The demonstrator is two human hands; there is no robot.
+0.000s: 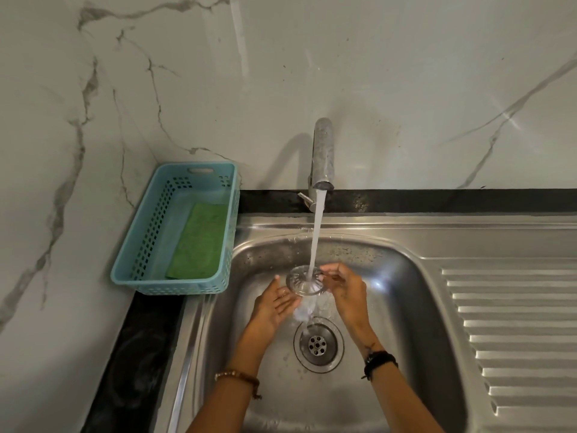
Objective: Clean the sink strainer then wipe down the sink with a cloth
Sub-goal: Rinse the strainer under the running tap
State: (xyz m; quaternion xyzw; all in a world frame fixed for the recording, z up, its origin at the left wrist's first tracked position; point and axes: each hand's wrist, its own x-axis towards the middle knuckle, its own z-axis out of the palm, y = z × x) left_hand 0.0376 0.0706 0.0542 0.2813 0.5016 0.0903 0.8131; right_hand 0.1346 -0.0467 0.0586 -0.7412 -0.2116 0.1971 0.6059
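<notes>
The round metal sink strainer (305, 281) is held above the steel sink (415, 295), right under the water stream from the tap (323, 154). My right hand (348, 292) pinches the strainer's right rim with curled fingers. My left hand (274, 303) lies under its left side with the fingers straight, touching it. Water runs through the strainer down toward the open drain (318, 344). A green cloth (199, 242) lies flat inside a blue plastic basket (150, 232) left of the sink.
The ribbed draining board (515, 332) fills the right side. A marble wall stands behind and to the left. The black counter edge (134, 354) runs along the sink's left side, under the basket.
</notes>
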